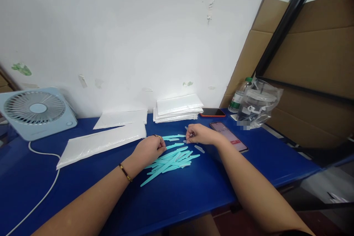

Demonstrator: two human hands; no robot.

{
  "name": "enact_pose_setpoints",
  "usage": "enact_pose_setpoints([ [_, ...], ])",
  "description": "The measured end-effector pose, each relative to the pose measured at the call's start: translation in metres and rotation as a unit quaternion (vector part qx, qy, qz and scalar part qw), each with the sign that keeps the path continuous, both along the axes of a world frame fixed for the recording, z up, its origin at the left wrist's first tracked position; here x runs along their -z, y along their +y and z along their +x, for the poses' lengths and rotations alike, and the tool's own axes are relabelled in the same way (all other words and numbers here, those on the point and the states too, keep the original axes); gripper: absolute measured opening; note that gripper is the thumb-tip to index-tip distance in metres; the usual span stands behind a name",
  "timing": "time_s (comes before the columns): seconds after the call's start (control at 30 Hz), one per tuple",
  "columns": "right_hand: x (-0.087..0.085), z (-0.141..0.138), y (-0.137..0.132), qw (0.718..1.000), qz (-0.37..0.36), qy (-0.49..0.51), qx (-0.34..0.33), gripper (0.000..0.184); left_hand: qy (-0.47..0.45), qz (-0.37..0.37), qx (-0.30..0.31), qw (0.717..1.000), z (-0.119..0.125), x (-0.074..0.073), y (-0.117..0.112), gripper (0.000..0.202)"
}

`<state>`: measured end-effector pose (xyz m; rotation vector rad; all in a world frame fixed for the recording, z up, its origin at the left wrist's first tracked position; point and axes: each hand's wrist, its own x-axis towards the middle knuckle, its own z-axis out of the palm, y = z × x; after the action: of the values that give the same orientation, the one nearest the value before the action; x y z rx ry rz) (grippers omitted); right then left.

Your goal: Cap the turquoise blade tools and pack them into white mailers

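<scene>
A pile of several thin turquoise plastic sticks (170, 162) lies on the blue table (179, 195). My left hand (149, 150) rests at the pile's left edge, fingers curled shut on the handle end of a turquoise stick (174, 146). My right hand (198, 134) hovers just behind the pile, fingers pinched on a small pale cap-like piece that I cannot make out well. Another small translucent piece (199, 149) lies on the table beside the right wrist.
White padded bags lie flat (102, 142) and stacked (178, 107) toward the wall. A small fan (35, 112) with a white cable (44, 191) stands left. Two phones (212, 112) (229, 136), a bottle (239, 97) and a clear bag (258, 105) sit right. Cardboard (312, 66) leans behind.
</scene>
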<state>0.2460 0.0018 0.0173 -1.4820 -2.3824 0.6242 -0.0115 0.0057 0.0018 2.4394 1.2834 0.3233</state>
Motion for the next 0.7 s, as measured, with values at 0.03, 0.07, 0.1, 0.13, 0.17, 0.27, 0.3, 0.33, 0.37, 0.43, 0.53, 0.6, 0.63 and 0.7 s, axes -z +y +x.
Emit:
enact_pose_setpoints([
  [0.03, 0.0, -0.001, 0.0, 1.0, 0.001, 0.003, -0.007, 0.013, -0.003, 0.007, 0.0, 1.0, 0.0, 0.001, 0.0, 0.016],
  [0.07, 0.0, -0.003, -0.001, 1.0, 0.001, 0.007, -0.013, 0.013, -0.006, 0.014, 0.002, 1.0, 0.0, 0.001, 0.001, 0.016],
  [0.1, 0.0, -0.005, -0.001, 1.0, 0.0, 0.01, -0.017, 0.013, -0.008, 0.02, 0.003, 1.0, 0.001, 0.002, 0.001, 0.016],
  [0.13, 0.0, -0.007, -0.002, 1.0, 0.0, 0.016, -0.019, 0.013, -0.009, 0.026, 0.004, 1.0, 0.001, 0.003, 0.001, 0.016],
  [0.17, 0.001, -0.009, -0.002, 1.0, 0.002, 0.022, -0.02, 0.013, -0.01, 0.032, 0.005, 0.999, 0.001, 0.003, 0.001, 0.016],
  [0.27, 0.006, -0.018, -0.001, 0.999, 0.017, 0.036, -0.017, 0.012, -0.011, 0.054, 0.001, 0.998, 0.003, 0.004, 0.003, 0.016],
  [0.3, 0.007, -0.022, 0.0, 0.999, 0.025, 0.039, -0.013, 0.011, -0.01, 0.061, -0.003, 0.998, 0.003, 0.004, 0.004, 0.016],
  [0.33, 0.009, -0.024, 0.001, 0.999, 0.033, 0.04, -0.008, 0.011, -0.009, 0.065, -0.005, 0.998, 0.004, 0.004, 0.004, 0.015],
  [0.37, 0.009, -0.026, 0.001, 0.998, 0.041, 0.041, -0.001, 0.01, -0.007, 0.067, -0.009, 0.998, 0.004, 0.003, 0.005, 0.015],
  [0.43, 0.006, -0.025, 0.0, 0.997, 0.06, 0.042, 0.019, 0.009, -0.009, 0.07, -0.017, 0.997, 0.003, 0.001, 0.006, 0.014],
  [0.53, -0.006, -0.015, -0.005, 0.997, 0.052, 0.031, 0.042, 0.009, -0.021, 0.061, -0.017, 0.998, 0.001, -0.005, 0.004, 0.02],
  [0.6, -0.017, -0.006, -0.012, 0.999, -0.003, 0.0, 0.046, 0.011, -0.023, 0.023, 0.009, 0.999, 0.0, -0.009, -0.001, 0.027],
  [0.63, -0.022, -0.002, -0.015, 0.998, -0.038, -0.029, 0.052, 0.015, -0.02, -0.005, 0.026, 0.999, -0.001, -0.01, -0.003, 0.03],
  [0.7, -0.028, 0.002, -0.02, 0.989, -0.096, -0.088, 0.063, 0.021, -0.012, -0.06, 0.053, 0.997, 0.0, -0.011, -0.008, 0.03],
])
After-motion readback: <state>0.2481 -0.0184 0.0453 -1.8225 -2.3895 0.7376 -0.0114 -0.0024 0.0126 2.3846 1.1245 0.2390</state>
